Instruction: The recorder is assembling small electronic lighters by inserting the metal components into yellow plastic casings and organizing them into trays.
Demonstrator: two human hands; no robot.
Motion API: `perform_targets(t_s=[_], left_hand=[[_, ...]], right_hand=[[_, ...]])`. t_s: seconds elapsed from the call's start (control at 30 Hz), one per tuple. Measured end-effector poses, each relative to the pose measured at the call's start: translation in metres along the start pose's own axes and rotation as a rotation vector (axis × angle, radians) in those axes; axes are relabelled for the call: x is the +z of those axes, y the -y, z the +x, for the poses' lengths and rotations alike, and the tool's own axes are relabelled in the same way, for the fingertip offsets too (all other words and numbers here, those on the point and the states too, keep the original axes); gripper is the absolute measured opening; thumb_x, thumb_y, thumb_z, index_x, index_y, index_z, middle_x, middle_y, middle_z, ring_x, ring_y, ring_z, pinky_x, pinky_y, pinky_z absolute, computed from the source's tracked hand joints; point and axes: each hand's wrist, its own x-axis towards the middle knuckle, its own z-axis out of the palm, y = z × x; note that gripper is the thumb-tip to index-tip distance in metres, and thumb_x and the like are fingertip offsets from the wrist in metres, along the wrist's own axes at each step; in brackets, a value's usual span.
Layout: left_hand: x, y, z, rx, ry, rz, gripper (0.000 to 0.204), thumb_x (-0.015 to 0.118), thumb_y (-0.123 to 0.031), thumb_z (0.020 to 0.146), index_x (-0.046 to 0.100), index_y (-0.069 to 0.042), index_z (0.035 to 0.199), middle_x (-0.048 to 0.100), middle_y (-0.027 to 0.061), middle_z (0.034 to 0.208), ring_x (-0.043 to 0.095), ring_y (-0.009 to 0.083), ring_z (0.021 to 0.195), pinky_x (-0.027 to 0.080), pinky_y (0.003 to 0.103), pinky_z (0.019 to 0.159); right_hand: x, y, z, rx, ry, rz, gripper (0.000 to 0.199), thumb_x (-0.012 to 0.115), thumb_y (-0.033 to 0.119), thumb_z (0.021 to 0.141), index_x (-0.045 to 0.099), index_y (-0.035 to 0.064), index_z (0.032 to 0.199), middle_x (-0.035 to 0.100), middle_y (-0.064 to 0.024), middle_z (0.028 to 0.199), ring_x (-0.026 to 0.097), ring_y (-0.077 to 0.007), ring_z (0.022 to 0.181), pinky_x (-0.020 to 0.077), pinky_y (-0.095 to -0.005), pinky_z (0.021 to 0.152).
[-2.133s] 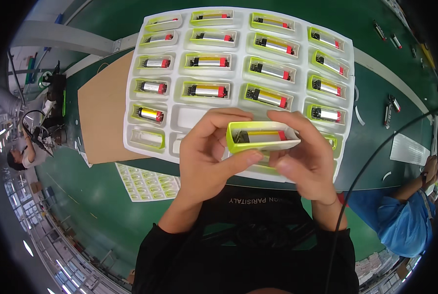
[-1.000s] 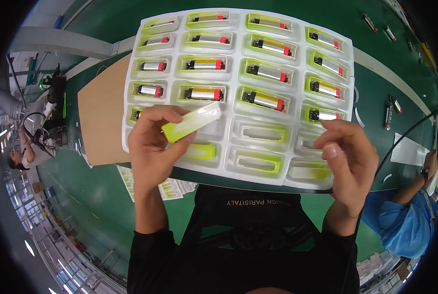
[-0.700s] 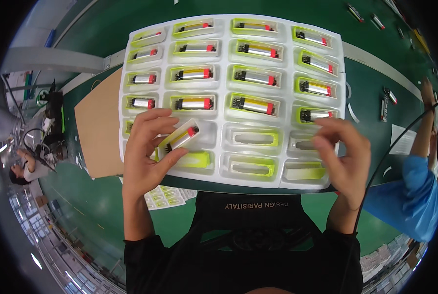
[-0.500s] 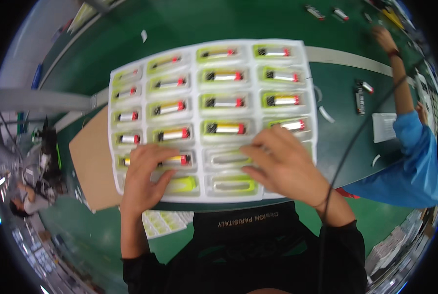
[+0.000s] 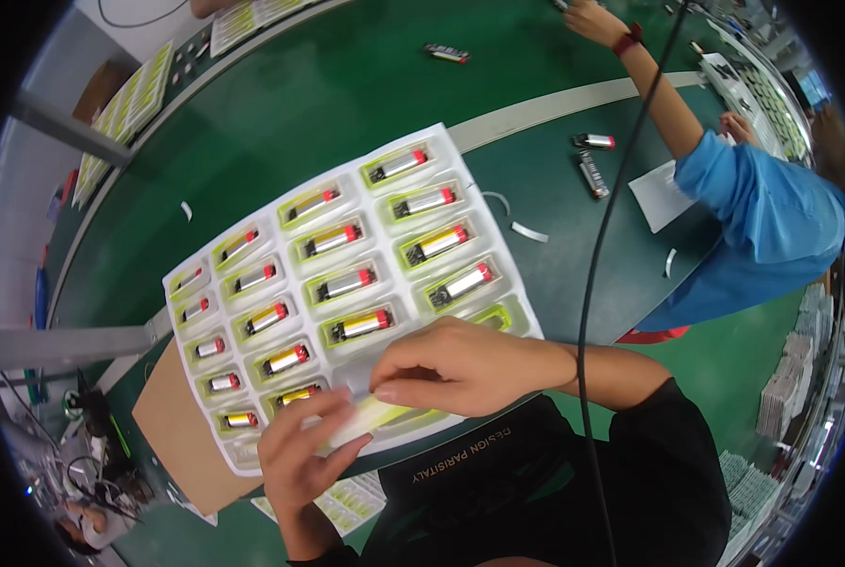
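Observation:
A white moulded tray (image 5: 491, 210) lies tilted before me, its pockets lined in yellow-green. Most pockets hold a small cylindrical battery cell (image 5: 361, 324) with one red end and dark wiring at the other. Over the tray's near side, my right hand (image 5: 460, 367) is closed, thumb and fingers pinching a pale yellow-green strip (image 5: 358, 420). Close to the strip's other end, my left hand (image 5: 300, 455) has its thumb and fingers apart; the blur hides whether they touch it. Both hands cover several near pockets.
Loose cells (image 5: 593, 175) and curled white scraps (image 5: 529, 232) lie right of the tray on the green table (image 5: 347, 104). A co-worker in a blue sleeve (image 5: 763, 208) reaches over the right side. A black cable (image 5: 593, 283) crosses the view. Brown cardboard (image 5: 172, 406) sits at left.
The view has shifted, and the tray now appears turned and lower left. My hands have come together near its front edge, the right one now pinching the yellow-green strip.

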Motion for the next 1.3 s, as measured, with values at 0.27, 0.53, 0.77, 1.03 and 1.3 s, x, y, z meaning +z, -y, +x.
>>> perform_targets(t_s=[0.27,0.53,0.77,1.03,1.3], left_hand=[[0.014,-0.009,0.042,-0.18,-0.297,-0.641,0.056,0.084,0.004,0.056,0.067,0.007,0.109,0.062,0.0147,0.108,0.06,0.0205,0.097,0.048,0.029,0.085],[0.039,-0.015,0.076,-0.2,-0.309,-0.583,0.05,0.067,0.015,0.07,0.059,0.007,0.119,0.055,0.0128,0.116,0.059,0.0198,0.102,0.049,0.031,0.091],[0.041,-0.003,0.071,-0.392,-0.328,-0.833,0.049,0.064,0.015,0.077,0.056,0.008,0.125,0.059,0.0157,0.118,0.062,0.0226,0.104,0.052,0.032,0.09],[0.042,0.009,0.069,-0.445,-0.291,-1.675,0.047,0.059,-0.008,0.092,0.043,0.006,0.134,0.058,0.0258,0.123,0.063,0.0352,0.109,0.052,0.041,0.098],[0.04,0.017,0.066,-0.314,-0.242,-1.654,0.057,0.065,0.005,0.08,0.045,-0.003,0.133,0.061,0.0194,0.118,0.059,0.0367,0.114,0.049,0.045,0.1]], right_hand=[[-0.128,-0.02,0.057,-0.154,-0.829,-1.027,0.017,0.059,0.019,0.09,0.064,0.0042,0.086,0.06,-0.0121,0.083,0.064,-0.0307,0.076,0.0513,-0.0419,0.068],[-0.247,-0.104,0.138,0.486,-0.884,-1.325,0.03,0.061,0.029,0.087,0.065,0.0032,0.103,0.051,-0.0197,0.122,0.054,-0.04,0.106,0.0503,-0.0472,0.089],[-0.215,-0.096,0.122,-0.086,-0.816,-0.958,0.026,0.062,0.023,0.092,0.068,-0.0002,0.103,0.064,-0.0129,0.089,0.061,-0.0227,0.08,0.05,-0.0371,0.072],[-0.074,0.001,0.048,-0.018,-0.287,0.588,0.041,0.06,0.019,0.096,0.054,-0.006,0.127,0.066,-0.0131,0.095,0.062,-0.0127,0.07,0.0488,-0.0235,0.061],[-0.056,-0.001,0.031,0.056,-0.134,1.075,0.037,0.057,0.012,0.096,0.053,-0.0063,0.127,0.068,-0.0182,0.103,0.069,-0.0186,0.078,0.054,-0.0276,0.065]])
